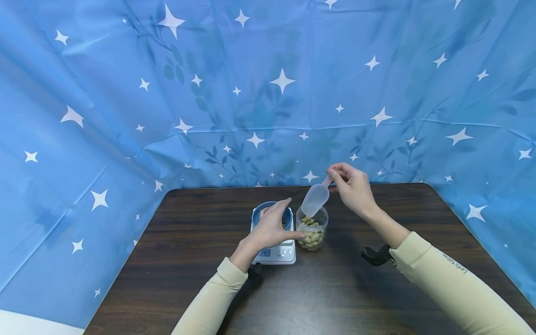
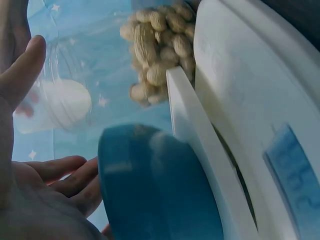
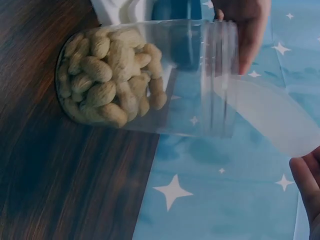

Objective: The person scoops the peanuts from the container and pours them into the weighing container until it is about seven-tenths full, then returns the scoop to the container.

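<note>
My right hand (image 1: pixel 351 186) pinches the thin handle of a translucent white scoop (image 1: pixel 315 200). The scoop tilts down, its tip at the mouth of a clear jar (image 1: pixel 299 220) partly filled with unshelled peanuts (image 3: pixel 112 75). A blue bowl (image 2: pixel 155 185) sits on the platform of a white kitchen scale (image 1: pixel 284 256). Over the bowl, my left hand (image 1: pixel 270 227) spreads its thumb and fingers and holds nothing; the thumb points toward the jar. Its fingers lie close to the bowl's rim in the left wrist view. The hand hides much of the bowl, though some brownish contents show.
The dark wooden table (image 1: pixel 326 298) bears the scale and jar side by side, close together. Behind it hangs a blue curtain (image 1: pixel 259 107) with white stars. Dark wrist mounts (image 1: pixel 377 256) stick out under the forearms near the table.
</note>
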`<state>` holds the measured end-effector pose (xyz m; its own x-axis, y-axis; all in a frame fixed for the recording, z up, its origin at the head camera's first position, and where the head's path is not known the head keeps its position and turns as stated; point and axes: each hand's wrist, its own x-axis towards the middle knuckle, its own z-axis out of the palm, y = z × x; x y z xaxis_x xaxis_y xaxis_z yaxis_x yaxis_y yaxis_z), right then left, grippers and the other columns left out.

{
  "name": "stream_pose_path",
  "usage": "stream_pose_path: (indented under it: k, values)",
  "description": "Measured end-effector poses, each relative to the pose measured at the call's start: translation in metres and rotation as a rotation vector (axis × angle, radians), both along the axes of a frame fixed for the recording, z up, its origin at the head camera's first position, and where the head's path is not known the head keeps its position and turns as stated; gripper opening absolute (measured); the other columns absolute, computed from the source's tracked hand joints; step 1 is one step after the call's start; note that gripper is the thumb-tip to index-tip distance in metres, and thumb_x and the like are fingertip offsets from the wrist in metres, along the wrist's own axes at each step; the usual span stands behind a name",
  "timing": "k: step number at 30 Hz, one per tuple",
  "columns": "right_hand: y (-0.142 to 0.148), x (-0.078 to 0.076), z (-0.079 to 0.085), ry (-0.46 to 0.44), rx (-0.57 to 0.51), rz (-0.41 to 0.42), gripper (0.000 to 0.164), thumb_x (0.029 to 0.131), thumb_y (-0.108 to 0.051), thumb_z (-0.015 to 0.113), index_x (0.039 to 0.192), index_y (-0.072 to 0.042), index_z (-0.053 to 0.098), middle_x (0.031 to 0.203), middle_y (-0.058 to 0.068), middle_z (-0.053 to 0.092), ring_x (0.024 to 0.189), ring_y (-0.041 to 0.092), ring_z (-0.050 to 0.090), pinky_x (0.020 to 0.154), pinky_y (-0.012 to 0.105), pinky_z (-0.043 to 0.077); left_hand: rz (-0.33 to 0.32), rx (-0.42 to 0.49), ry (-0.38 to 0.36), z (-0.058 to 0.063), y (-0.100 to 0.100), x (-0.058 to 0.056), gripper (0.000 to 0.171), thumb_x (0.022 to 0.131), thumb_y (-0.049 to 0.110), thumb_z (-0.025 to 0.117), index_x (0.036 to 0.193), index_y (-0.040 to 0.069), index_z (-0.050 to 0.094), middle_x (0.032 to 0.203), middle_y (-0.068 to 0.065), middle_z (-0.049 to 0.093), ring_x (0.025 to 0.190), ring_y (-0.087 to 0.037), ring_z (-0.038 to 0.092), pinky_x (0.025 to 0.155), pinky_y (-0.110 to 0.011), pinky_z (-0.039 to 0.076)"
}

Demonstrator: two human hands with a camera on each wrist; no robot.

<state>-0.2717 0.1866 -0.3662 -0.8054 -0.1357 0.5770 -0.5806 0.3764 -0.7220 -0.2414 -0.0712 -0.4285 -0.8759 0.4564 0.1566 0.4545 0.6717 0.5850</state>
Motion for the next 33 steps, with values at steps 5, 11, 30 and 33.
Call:
stream_pose_path:
  k: [5, 11, 30, 33]
  values:
    - [0.002, -0.001, -0.006, 0.129, 0.116, 0.024, 0.013, 0.106, -0.01, 0.06, 0.107, -0.001, 0.069, 0.084, 0.005, 0.075, 0.068, 0.02, 0.073, 0.063, 0.026, 0.058, -0.027, -0.004, -0.015, 0.001, 0.013, -0.001, 0.103, 0.081, 0.056, 0.084, 0.161, 0.012, 0.035, 0.159, -0.009, 0.043, 0.145, -0.026, 0.039, 0.117, -0.061, 0.022]
    - [0.001, -0.004, -0.014, 0.371, 0.279, 0.141, 0.015, 0.096, 0.006, 0.067, 0.106, -0.004, 0.07, 0.087, 0.001, 0.074, 0.058, 0.012, 0.063, 0.056, 0.018, 0.047, -0.055, -0.02, 0.01, -0.001, 0.023, -0.005, 0.1, 0.082, 0.056, 0.083, 0.158, 0.008, 0.038, 0.153, -0.007, 0.05, 0.138, -0.024, 0.049, 0.116, -0.056, 0.028]
    - [0.0, -0.011, -0.032, 0.489, 0.434, 0.442, 0.014, 0.099, -0.002, 0.067, 0.111, -0.007, 0.07, 0.099, 0.001, 0.072, 0.085, 0.012, 0.069, 0.071, 0.025, 0.053, -0.048, 0.014, -0.045, -0.005, 0.029, -0.01, 0.088, 0.082, 0.049, 0.086, 0.151, 0.013, 0.047, 0.131, -0.001, 0.064, 0.114, -0.018, 0.06, 0.107, -0.05, 0.038]
    - [-0.001, -0.013, -0.034, 0.408, 0.426, 0.446, 0.022, 0.094, 0.006, 0.069, 0.111, -0.008, 0.07, 0.098, 0.001, 0.072, 0.083, 0.012, 0.068, 0.07, 0.025, 0.052, -0.047, 0.017, -0.055, -0.005, 0.029, -0.01, 0.088, 0.082, 0.049, 0.086, 0.151, 0.012, 0.047, 0.131, -0.001, 0.063, 0.115, -0.019, 0.06, 0.107, -0.051, 0.037]
